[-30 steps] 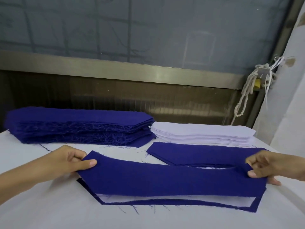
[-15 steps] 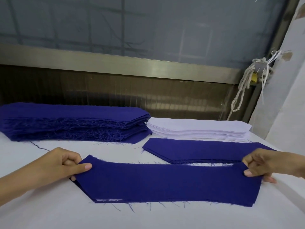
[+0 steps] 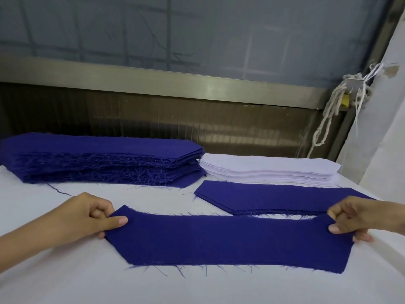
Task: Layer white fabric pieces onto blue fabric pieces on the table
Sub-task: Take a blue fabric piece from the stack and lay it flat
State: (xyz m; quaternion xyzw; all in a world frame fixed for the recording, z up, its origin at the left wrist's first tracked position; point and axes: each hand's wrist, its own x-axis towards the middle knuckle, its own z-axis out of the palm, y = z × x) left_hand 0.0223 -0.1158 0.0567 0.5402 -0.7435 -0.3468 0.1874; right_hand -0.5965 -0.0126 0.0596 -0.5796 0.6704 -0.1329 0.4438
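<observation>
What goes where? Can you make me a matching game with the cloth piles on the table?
Things:
1. tall blue stack
2. white stack
3. low blue pile
4. front blue piece

Places:
a. pinched at its ends by the left hand and right hand
b. back left of the table
c. back right, beside the tall blue stack
d. just in front of the white stack

Pairs: 1-b, 2-c, 3-d, 4-a
</observation>
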